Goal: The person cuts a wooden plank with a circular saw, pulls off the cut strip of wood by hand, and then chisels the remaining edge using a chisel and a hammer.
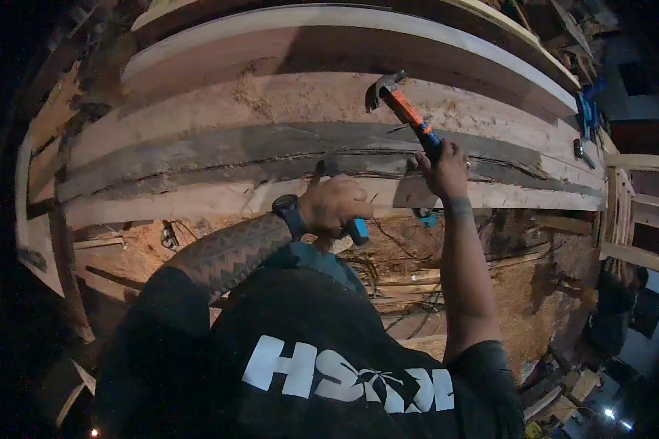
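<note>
My right hand is wrapped around the dark grip of a claw hammer with an orange and blue handle. The hammer's metal head points away from me, over a pale board. My left hand is closed, knuckles up, above the near edge of the planks, with a dark watch on its wrist. A blue and black piece shows just below its fingers; whether it is in the hand I cannot tell. Beneath both hands lies a long wooden beam with a grey, cracked band along it.
Sawdust lies on the boards and the ground. A raised pale plank runs along the far side. Blue tools rest at the right end, near a wooden frame. Another small blue item sits at the near edge.
</note>
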### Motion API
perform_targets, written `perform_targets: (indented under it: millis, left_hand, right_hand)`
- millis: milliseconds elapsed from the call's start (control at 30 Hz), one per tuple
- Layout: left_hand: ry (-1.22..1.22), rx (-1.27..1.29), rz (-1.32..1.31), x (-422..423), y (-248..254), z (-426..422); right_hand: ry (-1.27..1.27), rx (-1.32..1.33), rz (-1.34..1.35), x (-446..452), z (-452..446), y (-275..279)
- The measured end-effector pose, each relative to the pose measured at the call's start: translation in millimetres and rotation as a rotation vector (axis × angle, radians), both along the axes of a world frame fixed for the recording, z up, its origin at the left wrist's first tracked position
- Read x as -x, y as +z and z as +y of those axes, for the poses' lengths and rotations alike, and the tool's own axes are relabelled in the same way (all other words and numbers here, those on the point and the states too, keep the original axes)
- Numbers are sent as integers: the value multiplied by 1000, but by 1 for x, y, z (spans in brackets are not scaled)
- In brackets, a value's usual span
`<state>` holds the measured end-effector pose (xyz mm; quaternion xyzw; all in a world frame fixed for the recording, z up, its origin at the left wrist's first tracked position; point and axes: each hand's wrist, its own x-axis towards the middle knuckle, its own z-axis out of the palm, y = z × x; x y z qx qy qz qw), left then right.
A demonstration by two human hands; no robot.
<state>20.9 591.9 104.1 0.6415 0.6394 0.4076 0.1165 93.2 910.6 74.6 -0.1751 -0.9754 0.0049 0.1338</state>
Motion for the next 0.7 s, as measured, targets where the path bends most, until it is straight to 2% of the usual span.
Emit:
perform_targets:
  millis: [67,100,200,300,367,433,467,500,567,600,633,667,700]
  left_hand:
    - [0,-54,-28,5,-7,1]
    - [-22,10,-24,5,-10,-4]
    - [-79,137,23,9,-9,-10]
    - [-119,141,66,12,-15,-15]
    - [-131,119,23,20,-4,-15]
    - [-150,63,-43,25,-17,-14]
    - [-156,36,-80,28,-22,-19]
    - [-101,-25,-106,32,-14,-29]
    - [-66,-220,-170,37,1,-33]
    - [-59,-314,-209,37,5,-32]
    - [-77,-284,-230,37,1,-29]
    - [-92,-251,-249,36,-4,-26]
    - [-102,-213,-266,36,-10,-24]
  right_hand:
    - [-71,94,-110,8,-4,-15]
    - [-45,64,-90,9,0,-21]
    - [-32,207,-205,8,1,-16]
    - [97,253,-98,-23,-19,-11]
    - [-99,805,-140,-64,-60,25]
    - [-88,796,120,-128,-116,36]
    - [-263,1016,132,-160,-147,47]
    - [-356,1020,177,-193,-175,48]
    - [-440,1434,544,-214,-251,82]
    - [-475,1357,644,-213,-283,93]
    - [-510,1274,738,-213,-315,104]
    - [-372,1324,923,-207,-340,106]
    - [-454,1294,971,-197,-364,110]
